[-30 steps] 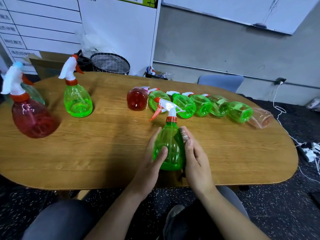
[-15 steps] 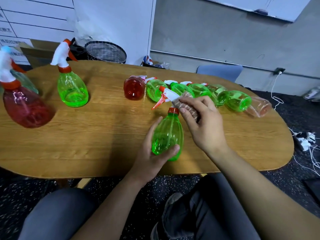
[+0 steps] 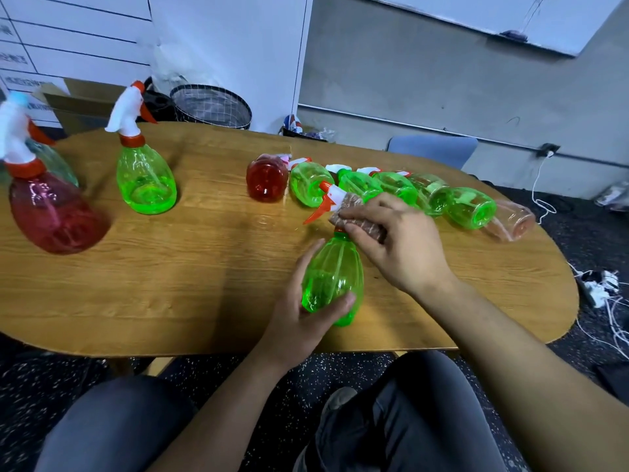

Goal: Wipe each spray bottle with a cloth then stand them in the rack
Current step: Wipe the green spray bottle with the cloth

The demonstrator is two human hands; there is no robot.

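Note:
A green spray bottle (image 3: 332, 277) with a white and orange trigger head stands near the table's front edge. My left hand (image 3: 299, 315) grips its lower body. My right hand (image 3: 394, 247) presses a small brownish cloth (image 3: 354, 221) against the bottle's neck and trigger head. Behind them several bottles lie on their sides in a row: a red one (image 3: 267, 182) at the left, green ones (image 3: 471, 207), and a pale pink one (image 3: 512, 224) at the right. At the far left stand a green bottle (image 3: 144, 178) and a red bottle (image 3: 47, 209). No rack is visible.
The oval wooden table (image 3: 170, 284) carries everything. A wire mesh basket (image 3: 211, 105) and a cardboard box (image 3: 71, 103) sit behind the table on the left. A blue chair back (image 3: 432, 149) is at the far side. Cables and a power strip (image 3: 595, 287) lie on the floor to the right.
My right hand with the cloth moved up from the bottle's side to its neck and trigger head. My left hand kept its hold on the body.

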